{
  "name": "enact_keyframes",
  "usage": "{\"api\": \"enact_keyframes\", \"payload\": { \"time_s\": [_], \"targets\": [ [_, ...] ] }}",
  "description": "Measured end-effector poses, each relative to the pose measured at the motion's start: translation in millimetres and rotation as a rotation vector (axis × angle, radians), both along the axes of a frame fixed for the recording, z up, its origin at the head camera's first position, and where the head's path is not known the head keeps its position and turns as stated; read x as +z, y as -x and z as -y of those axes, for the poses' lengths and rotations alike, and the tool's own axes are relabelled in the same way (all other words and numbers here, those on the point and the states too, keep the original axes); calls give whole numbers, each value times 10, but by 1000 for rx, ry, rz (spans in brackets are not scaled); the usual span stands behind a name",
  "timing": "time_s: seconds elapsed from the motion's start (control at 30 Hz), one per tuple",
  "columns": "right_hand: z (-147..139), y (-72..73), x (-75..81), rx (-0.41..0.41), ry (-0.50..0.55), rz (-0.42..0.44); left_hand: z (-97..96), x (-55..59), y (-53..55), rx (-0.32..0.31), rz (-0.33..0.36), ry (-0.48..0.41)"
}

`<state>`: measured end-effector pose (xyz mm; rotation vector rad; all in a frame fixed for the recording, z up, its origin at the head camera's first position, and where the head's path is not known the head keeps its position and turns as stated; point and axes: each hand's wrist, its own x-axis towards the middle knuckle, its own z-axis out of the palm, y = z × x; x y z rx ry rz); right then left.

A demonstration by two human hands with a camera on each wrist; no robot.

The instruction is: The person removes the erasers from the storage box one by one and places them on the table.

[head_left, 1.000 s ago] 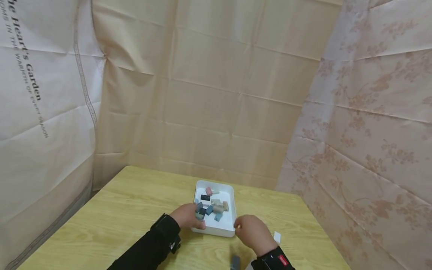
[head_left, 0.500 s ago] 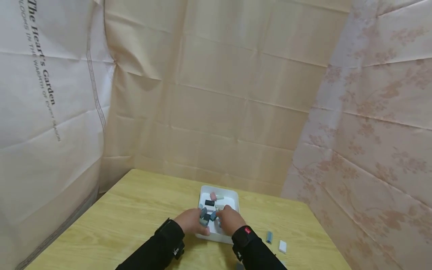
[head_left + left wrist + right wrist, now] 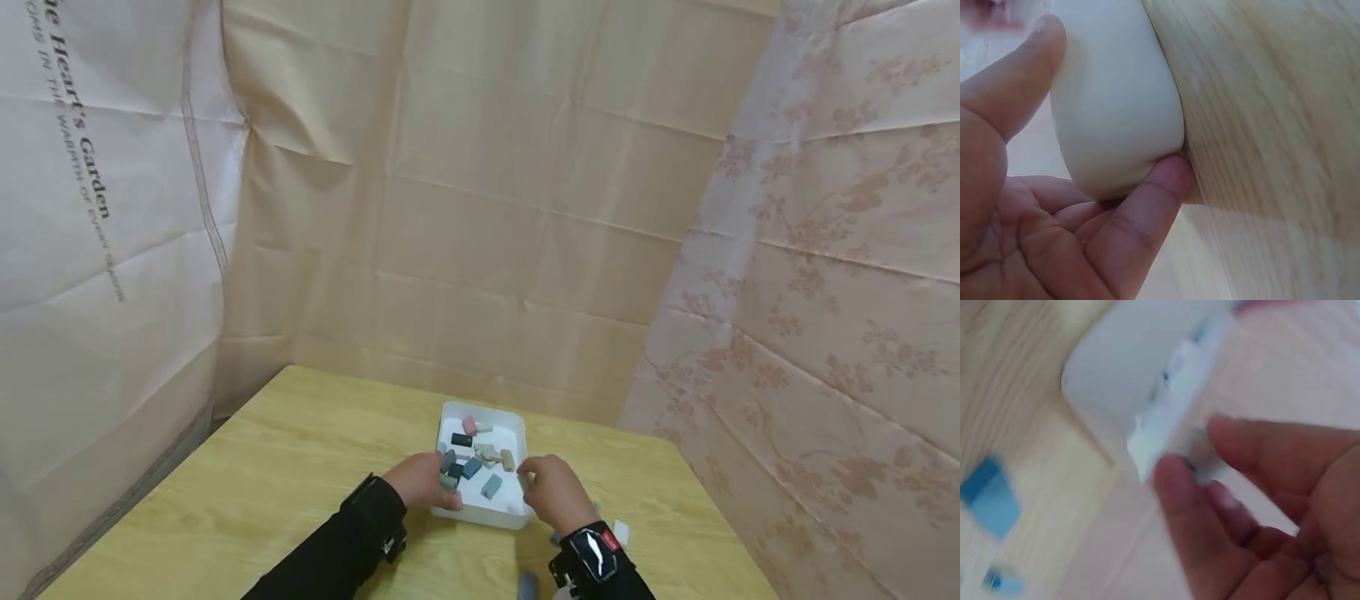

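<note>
A white tray [image 3: 480, 516] holding several small blocks stands on the table. My left hand [image 3: 422, 482] grips its near left corner, thumb at the rim and a fingertip low against the outer wall [image 3: 1122, 106]. Just off the tray's right edge, my right hand [image 3: 558, 493] pinches a small pale block [image 3: 1205, 456] between thumb and fingers; the fingers cover part of it. Inside the tray lie a pink block [image 3: 469, 425], a black block [image 3: 461, 440], a blue block [image 3: 472, 467] and a grey-blue block [image 3: 492, 486], among beige ones.
On the wooden table [image 3: 315, 442], a white block [image 3: 621, 532] and a dark grey block [image 3: 527, 585] lie near my right forearm. A blue block [image 3: 991, 497] shows beside the tray in the right wrist view. Beige cloth [image 3: 465, 208] hangs behind the table.
My right hand reached into the tray half a second ago; now it is back at the right edge, pinching a pale block. My left hand keeps its grip on the tray.
</note>
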<state>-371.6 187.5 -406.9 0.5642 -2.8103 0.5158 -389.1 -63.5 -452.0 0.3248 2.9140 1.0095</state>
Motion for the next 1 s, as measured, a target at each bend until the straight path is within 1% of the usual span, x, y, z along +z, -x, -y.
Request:
{"api": "enact_keyframes", "payload": {
  "time_s": [0.03, 0.07, 0.17, 0.27, 0.33, 0.4, 0.5, 0.57, 0.63, 0.7, 0.73, 0.8, 0.87, 0.93, 0.97, 1.0],
  "targets": [
    [-69, -65, 43, -16, -7, 18, 9, 14, 8, 5, -4, 10],
    [-137, -136, 79, -33, -9, 57, 17, 28, 14, 12, -3, 15],
    [-331, -356, 120, -80, -11, 225, 36, 55, 12, 24, 0, 21],
    [-499, -563, 82, -149, -8, 421, 33, 52, -2, 17, 7, 18],
    [-589, -673, 29, -216, 13, 519, 23, 40, -11, 9, 14, 19],
    [-658, -744, -27, -283, 15, 582, 14, 25, -18, 5, 14, 25],
    [-734, -777, -135, -358, 16, 635, -3, -8, -16, 11, 23, 31],
    [-773, -774, -203, -378, -4, 658, -18, -26, -10, 12, 27, 29],
    [-799, -773, -260, -381, -20, 660, -35, -43, -4, 11, 31, 24],
    [-797, -790, -266, -397, -43, 641, -53, -51, 0, 9, 32, 26],
    [-790, -796, -235, -393, -64, 621, -62, -51, 1, 9, 35, 29],
    [-744, -799, -132, -376, -84, 545, -73, -38, -18, 7, 37, 35],
    [-629, -754, 39, -355, -93, 478, -82, -11, -25, 10, 44, 44],
    [-474, -646, 189, -271, -69, 385, -80, 16, -13, 10, 51, 52],
    [-377, -572, 230, -219, -50, 335, -76, 30, -3, 12, 53, 56],
    [-274, -484, 258, -165, -30, 304, -72, 38, 16, 13, 52, 60]
  ]
}}
